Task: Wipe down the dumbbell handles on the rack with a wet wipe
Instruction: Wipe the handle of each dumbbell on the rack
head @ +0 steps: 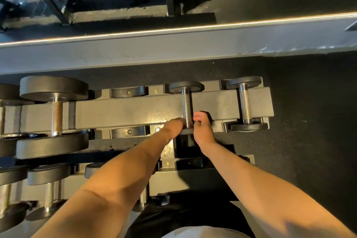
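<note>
A small dumbbell [186, 102] with a knurled steel handle lies across the top tier of the rack [135, 110], right of centre. Both of my hands meet at the near end of its handle. My left hand [173, 127] closes on the handle's near end from the left. From the right, my right hand [202, 131] curls its fingers round the same end, with a dark shape just behind the fingertips. The hands hide the dumbbell's near head. No wet wipe shows.
Another small dumbbell [246, 102] lies at the rack's right end. A large dumbbell [56, 114] sits at the left, and two saddles between them hold nothing. Several more dumbbells [48, 189] fill the lower tier. A mirror wall [173, 6] stands behind the rack.
</note>
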A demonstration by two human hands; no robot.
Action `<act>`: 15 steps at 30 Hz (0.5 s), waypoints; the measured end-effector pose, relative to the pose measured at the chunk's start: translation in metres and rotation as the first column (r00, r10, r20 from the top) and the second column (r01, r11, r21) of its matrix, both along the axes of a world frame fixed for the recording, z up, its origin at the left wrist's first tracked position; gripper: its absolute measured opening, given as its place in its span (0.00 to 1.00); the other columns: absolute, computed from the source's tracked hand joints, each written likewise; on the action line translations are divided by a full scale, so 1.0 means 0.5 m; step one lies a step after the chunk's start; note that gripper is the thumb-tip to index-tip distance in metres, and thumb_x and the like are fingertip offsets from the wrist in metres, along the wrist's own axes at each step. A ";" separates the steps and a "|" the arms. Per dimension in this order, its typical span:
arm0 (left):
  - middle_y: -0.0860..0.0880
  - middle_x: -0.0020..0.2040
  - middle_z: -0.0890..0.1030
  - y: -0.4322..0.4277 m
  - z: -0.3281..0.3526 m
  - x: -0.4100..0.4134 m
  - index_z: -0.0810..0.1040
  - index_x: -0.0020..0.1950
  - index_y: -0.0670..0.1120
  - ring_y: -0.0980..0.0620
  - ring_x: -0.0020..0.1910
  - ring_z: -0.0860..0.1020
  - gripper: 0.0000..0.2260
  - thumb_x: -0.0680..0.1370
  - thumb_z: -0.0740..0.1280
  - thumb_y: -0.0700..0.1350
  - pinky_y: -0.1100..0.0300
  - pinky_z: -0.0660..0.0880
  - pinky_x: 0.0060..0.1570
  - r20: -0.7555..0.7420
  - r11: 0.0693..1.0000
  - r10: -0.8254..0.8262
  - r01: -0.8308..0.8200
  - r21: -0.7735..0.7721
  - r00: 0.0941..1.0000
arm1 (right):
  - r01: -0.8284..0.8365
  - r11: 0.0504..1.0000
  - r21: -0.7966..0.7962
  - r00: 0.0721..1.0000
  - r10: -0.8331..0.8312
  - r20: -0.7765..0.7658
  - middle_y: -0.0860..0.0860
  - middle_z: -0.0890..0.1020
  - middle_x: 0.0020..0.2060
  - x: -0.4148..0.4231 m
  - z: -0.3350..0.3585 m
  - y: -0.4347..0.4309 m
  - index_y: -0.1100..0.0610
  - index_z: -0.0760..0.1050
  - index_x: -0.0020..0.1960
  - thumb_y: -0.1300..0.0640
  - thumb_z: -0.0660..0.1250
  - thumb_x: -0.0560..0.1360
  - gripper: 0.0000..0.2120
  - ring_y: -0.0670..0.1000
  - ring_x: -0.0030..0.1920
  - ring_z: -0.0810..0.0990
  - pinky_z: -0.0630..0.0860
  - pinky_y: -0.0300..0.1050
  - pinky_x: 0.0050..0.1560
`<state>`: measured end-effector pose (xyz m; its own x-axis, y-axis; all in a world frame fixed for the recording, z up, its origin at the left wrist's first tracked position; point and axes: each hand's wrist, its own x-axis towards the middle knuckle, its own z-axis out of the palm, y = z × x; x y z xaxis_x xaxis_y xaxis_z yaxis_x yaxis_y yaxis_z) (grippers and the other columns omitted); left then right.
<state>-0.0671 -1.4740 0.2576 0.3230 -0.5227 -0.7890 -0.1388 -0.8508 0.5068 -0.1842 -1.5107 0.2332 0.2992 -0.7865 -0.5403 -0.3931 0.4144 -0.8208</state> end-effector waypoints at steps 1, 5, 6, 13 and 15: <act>0.37 0.60 0.80 -0.004 0.002 -0.001 0.79 0.61 0.39 0.41 0.58 0.77 0.16 0.85 0.53 0.43 0.53 0.70 0.63 -0.014 1.000 0.015 -0.015 -0.009 1.000 | -0.005 1.000 -0.003 1.000 0.005 -0.003 0.52 0.76 0.60 -0.001 0.000 0.001 0.53 0.71 0.65 0.67 0.54 0.82 0.17 0.52 0.60 0.76 0.70 0.40 0.55; 0.42 0.49 0.78 -0.001 0.003 0.000 0.76 0.48 0.43 0.48 0.46 0.73 0.11 0.84 0.56 0.43 0.56 0.68 0.50 -0.056 0.992 0.122 -0.123 -0.027 0.991 | -0.016 1.000 -0.008 1.000 0.016 -0.001 0.52 0.76 0.59 -0.002 0.005 0.003 0.53 0.71 0.66 0.66 0.54 0.82 0.17 0.51 0.59 0.76 0.70 0.40 0.54; 0.44 0.48 0.77 0.005 0.002 -0.002 0.77 0.49 0.43 0.49 0.45 0.72 0.10 0.84 0.57 0.43 0.57 0.68 0.48 -0.068 0.987 0.156 -0.159 -0.033 0.985 | -0.018 1.000 -0.004 1.000 0.018 0.002 0.52 0.76 0.59 -0.003 0.007 0.002 0.53 0.71 0.67 0.66 0.53 0.82 0.17 0.51 0.59 0.75 0.70 0.40 0.54; 0.49 0.39 0.81 0.078 0.001 -0.011 0.83 0.49 0.41 0.53 0.40 0.77 0.08 0.79 0.66 0.43 0.61 0.70 0.41 -0.165 0.869 0.443 -0.468 -0.163 0.881 | -0.051 0.998 -0.029 0.996 0.049 -0.074 0.52 0.76 0.60 -0.001 0.016 0.003 0.51 0.70 0.66 0.65 0.53 0.82 0.17 0.51 0.58 0.75 0.72 0.38 0.49; 0.48 0.36 0.80 0.079 -0.003 -0.005 0.83 0.43 0.42 0.51 0.40 0.76 0.08 0.78 0.67 0.43 0.59 0.73 0.45 -0.149 0.845 0.464 -0.486 -0.223 0.873 | -0.093 0.994 -0.061 0.983 0.082 -0.164 0.51 0.76 0.59 0.006 0.020 0.002 0.49 0.69 0.65 0.65 0.54 0.82 0.17 0.53 0.58 0.75 0.74 0.47 0.56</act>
